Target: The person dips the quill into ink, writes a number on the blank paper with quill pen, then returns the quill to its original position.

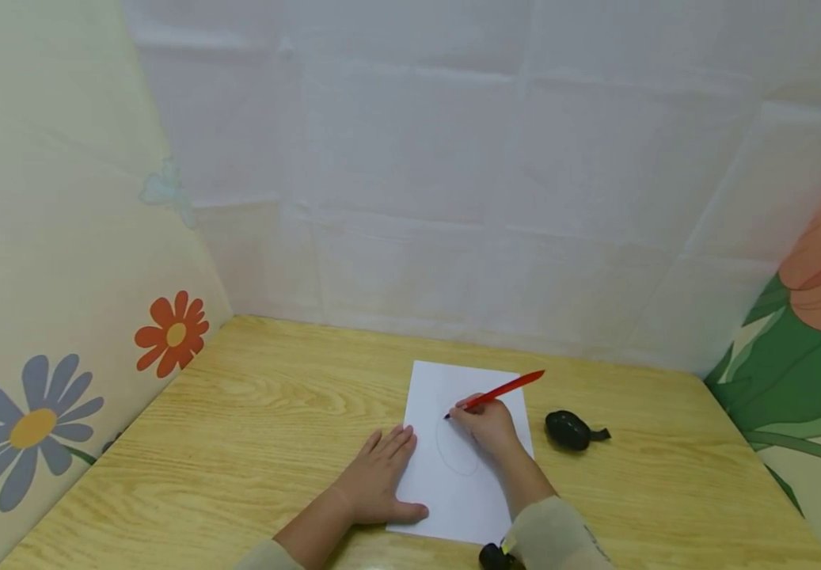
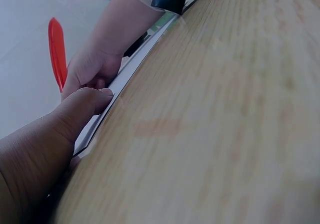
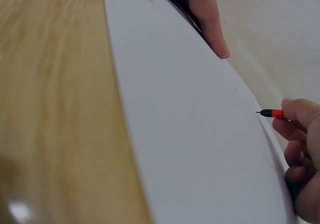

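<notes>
A white sheet of paper (image 1: pixel 453 507) lies on the wooden table, with a thin curved pencil-like line on it. My right hand (image 1: pixel 490 427) grips a red pen (image 1: pixel 510 386) with a dark tip, which points down at the upper end of that line. In the right wrist view the pen (image 3: pixel 278 113) is pinched between thumb and fingers, its tip at the paper (image 3: pixel 190 114). My left hand (image 1: pixel 381 479) rests flat on the sheet's left edge, fingers straight and thumb spread along the lower part. The left wrist view shows this hand's thumb (image 2: pixel 82 106) on the paper's edge.
A black rounded object with a short tab (image 1: pixel 568 431) lies on the table (image 1: pixel 275 412) to the right of the sheet. A white cloth (image 1: pixel 410 174) hangs behind the table. Flower-printed cloths (image 1: pixel 61 237) stand at the left and right sides.
</notes>
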The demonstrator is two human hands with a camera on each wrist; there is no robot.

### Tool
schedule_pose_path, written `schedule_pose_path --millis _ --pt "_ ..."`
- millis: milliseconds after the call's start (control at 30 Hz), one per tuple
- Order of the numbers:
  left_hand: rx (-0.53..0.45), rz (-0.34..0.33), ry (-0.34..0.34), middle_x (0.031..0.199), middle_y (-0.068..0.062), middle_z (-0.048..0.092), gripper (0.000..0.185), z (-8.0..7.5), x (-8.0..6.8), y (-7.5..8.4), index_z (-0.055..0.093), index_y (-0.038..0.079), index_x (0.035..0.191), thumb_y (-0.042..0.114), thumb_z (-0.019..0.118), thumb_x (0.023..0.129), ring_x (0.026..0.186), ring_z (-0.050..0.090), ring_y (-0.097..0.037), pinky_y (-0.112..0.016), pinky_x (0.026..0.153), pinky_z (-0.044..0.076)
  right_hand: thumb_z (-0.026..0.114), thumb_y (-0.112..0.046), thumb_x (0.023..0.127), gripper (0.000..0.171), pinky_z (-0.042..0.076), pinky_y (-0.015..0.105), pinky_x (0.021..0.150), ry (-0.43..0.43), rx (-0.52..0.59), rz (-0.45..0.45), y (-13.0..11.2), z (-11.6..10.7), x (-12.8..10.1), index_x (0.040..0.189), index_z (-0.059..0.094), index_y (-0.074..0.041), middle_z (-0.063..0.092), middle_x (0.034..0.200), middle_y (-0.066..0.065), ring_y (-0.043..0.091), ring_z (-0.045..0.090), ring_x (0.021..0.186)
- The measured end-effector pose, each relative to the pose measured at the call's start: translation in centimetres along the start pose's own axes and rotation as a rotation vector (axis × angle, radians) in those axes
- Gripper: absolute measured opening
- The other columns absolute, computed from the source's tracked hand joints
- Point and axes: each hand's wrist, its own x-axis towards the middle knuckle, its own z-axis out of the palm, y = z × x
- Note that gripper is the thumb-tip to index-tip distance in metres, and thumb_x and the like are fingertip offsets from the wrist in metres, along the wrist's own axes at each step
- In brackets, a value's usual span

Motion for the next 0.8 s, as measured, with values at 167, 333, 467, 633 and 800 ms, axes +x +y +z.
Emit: schedule_pose_path --millis 167,333,467,633,800 --pt "-0.003 -0.009 0.006 0.162 -0.013 0.027 0.107 0.02 0.04 0.07 0.031 0.001 0.152 0.072 0.059 0.078 0.151 0.022 -0.029 -0.052 0.122 0.017 0.079 -0.018 0.08 0.018 0.049 0.024 0.064 0.006 -0.003 -0.04 0.01 0.04 -0.08 0.087 0.073 -0.004 0.072 0.079 0.005 0.011 0.057 0.07" --pt "-0.003 -0.016 0.009 0.161 -0.013 0.028 0.106 0.0 0.05 0.15 0.032 0.001 0.152 0.071 0.06 0.077 0.151 0.023 -0.029 -0.052 0.122 0.017 0.079 -0.018 0.08 0.015 0.049 0.024 0.066 0.009 -0.01 -0.069 0.08 0.14 -0.05 0.086 0.073 -0.004 0.072 0.077 0.004 0.01 0.057 0.069" --pt "-0.005 -0.017 0.007 0.161 -0.014 0.028 0.107 -0.08 -0.02 0.23 0.032 0.001 0.152 0.071 0.06 0.077 0.151 0.023 -0.029 -0.052 0.122 0.017 0.079 -0.018 0.081 0.015 0.049 0.024 0.067 0.009 -0.023 -0.054 0.11 0.25 0.05 0.087 0.074 -0.006 0.072 0.078 0.003 0.011 0.058 0.07" --pt "-0.008 -0.021 0.001 0.162 -0.013 0.027 0.107 -0.18 -0.02 0.3 0.031 0.001 0.152 0.072 0.059 0.077 0.151 0.022 -0.029 -0.052 0.123 0.016 0.079 -0.021 0.082 0.017 0.051 0.026 0.071 0.0 -0.033 -0.029 0.03 0.24 0.09 0.089 0.074 -0.006 0.073 0.082 0.004 0.013 0.061 0.075" --pt "-0.003 -0.023 -0.002 0.162 -0.013 0.026 0.107 -0.17 0.01 0.29 0.031 0.001 0.152 0.073 0.058 0.078 0.151 0.022 -0.028 -0.052 0.123 0.016 0.079 -0.023 0.082 0.017 0.052 0.027 0.075 -0.004 -0.043 -0.009 -0.01 0.26 0.11 0.09 0.074 -0.009 0.074 0.084 0.002 0.013 0.062 0.078"
